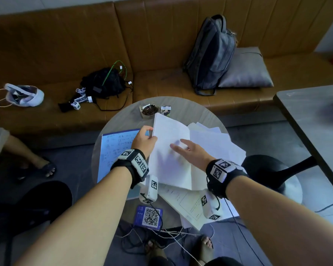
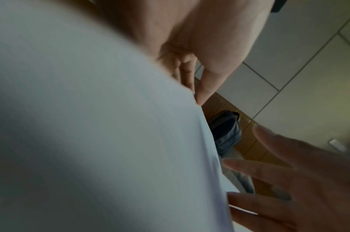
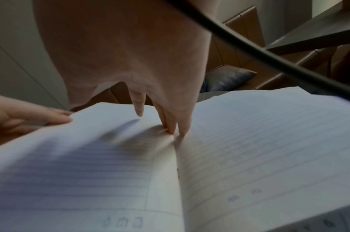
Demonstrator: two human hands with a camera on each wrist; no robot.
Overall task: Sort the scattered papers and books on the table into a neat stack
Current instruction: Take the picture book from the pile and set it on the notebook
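An open lined notebook (image 1: 169,150) lies across the round table (image 1: 121,120), its left half raised. My left hand (image 1: 144,138) pinches that half's left edge, thumb on top; the left wrist view shows the thumb (image 2: 205,87) pressed on the white page (image 2: 90,125). My right hand (image 1: 188,150) rests flat on the pages, its straight fingers (image 3: 170,125) touching near the fold of the notebook (image 3: 249,149). Loose white sheets (image 1: 219,143) fan out beneath on the right. A blue-edged written sheet (image 1: 115,148) lies to the left. More printed papers (image 1: 188,206) stick out at the near side.
An ashtray (image 1: 149,110) and a small box (image 1: 165,109) stand at the table's far edge. A QR-code card (image 1: 149,215) sits at the near edge, above tangled cables. The brown sofa (image 1: 65,54) behind holds a backpack (image 1: 210,54), cushion and bags. Another table (image 1: 315,120) is on the right.
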